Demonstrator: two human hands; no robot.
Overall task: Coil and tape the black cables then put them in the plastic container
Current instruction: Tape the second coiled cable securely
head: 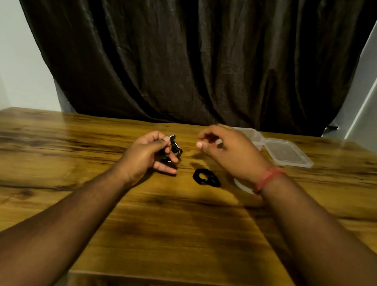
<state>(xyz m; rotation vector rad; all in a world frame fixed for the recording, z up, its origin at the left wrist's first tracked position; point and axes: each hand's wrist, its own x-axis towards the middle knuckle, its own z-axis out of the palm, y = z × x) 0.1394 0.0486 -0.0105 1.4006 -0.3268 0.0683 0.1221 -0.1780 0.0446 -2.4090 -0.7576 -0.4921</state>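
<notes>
a: first, the nearest item. where does the finished work lie?

b: a coiled black cable lies flat on the wooden table, between the two forearms and just inside the right wrist. beside that wrist a pale round object, probably the tape roll, is mostly hidden by the arm.

a: next, the left hand.

b: fingers curled round a second black cable bundle, held above the table. the bundle stands roughly upright in the grip, its long axis near vertical, with a pale bit at its top.

a: and the right hand?

b: raised, level with the bundle and to its right, apart from it. thumb and forefinger are pinched together, fingertips pointing left at the bundle. what they pinch is too small to name; a strip of tape is a fair judgement.

a: governing relation for the coming move?

b: the bundle lies directly left of the right fingertips, across a short gap. the strip should probably travel leftward and wrap across the bundle's upright axis.

a: the destination?

b: the plastic container stands at the far edge behind the right hand, its lid beside it.
</notes>
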